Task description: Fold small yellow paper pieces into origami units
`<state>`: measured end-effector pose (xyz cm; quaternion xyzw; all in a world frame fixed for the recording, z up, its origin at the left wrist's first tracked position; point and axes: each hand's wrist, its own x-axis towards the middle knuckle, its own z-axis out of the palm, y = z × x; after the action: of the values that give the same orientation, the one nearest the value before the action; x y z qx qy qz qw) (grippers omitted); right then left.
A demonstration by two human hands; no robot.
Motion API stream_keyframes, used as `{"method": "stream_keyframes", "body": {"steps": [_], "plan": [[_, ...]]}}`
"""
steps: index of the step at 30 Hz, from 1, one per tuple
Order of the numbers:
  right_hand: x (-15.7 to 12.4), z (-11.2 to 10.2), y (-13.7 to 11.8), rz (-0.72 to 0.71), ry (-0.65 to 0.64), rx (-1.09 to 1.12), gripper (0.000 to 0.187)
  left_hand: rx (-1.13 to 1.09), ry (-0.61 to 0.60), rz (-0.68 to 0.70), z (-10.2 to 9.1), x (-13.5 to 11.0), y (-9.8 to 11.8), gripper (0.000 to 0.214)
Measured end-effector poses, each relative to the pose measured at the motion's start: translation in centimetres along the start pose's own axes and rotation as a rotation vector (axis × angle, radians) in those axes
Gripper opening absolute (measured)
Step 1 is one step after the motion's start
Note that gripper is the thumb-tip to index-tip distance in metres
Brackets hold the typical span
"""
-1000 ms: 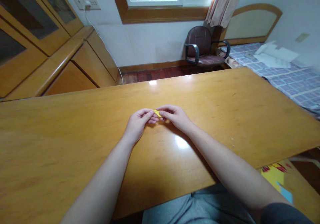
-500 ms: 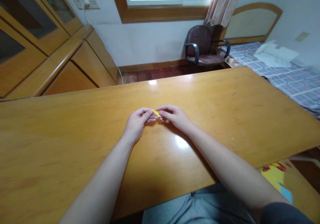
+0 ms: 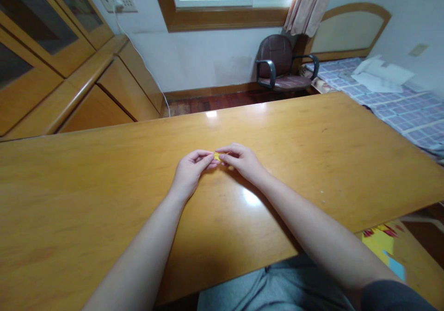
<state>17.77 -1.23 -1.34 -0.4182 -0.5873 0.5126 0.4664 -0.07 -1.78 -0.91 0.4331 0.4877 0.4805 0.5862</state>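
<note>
A small yellow folded piece (image 3: 217,156), which looks like paper, is pinched between my two hands over the middle of the wooden table (image 3: 104,200). My left hand (image 3: 191,168) grips its left end between thumb and fingers. From the other side, my right hand (image 3: 243,160) holds the right end, thumb on the near face and fingers curled behind. The fingertips cover most of the piece, so its full shape is hidden.
Below the table's right edge, a lower surface bears yellow sheets (image 3: 378,246), a light blue piece (image 3: 396,268) and red bits. A brown armchair (image 3: 277,61) stands past the far edge, a bed (image 3: 398,102) to the right, wooden cabinets (image 3: 104,98) to the left.
The yellow piece has turned slightly between my fingers, and less of it shows. My right fingers have shifted a little over it; both arms stay nearly in place.
</note>
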Motion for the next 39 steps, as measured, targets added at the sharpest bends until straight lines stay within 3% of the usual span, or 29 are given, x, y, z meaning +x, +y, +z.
{"method": "stream_keyframes", "body": {"steps": [6,13,18,32,39], "plan": [[0.1,0.1,0.4,0.057,0.070,0.132,0.032,-0.008,-0.017,0.011,0.0,0.1,-0.2,0.034],[0.2,0.2,0.6,0.048,0.047,0.152,0.032,0.077,-0.108,0.009,-0.2,-0.1,0.1,0.036],[0.2,0.2,0.8,0.041,0.048,0.137,0.033,0.139,-0.093,0.032,0.0,-0.5,0.4,0.036],[0.2,0.2,-0.1,0.101,0.045,0.211,0.038,0.027,-0.118,-0.031,-0.3,-0.3,0.0,0.033],[0.3,-0.1,0.0,0.106,0.107,0.200,0.030,0.052,-0.070,0.027,-0.3,-0.2,-0.1,0.034]]}}
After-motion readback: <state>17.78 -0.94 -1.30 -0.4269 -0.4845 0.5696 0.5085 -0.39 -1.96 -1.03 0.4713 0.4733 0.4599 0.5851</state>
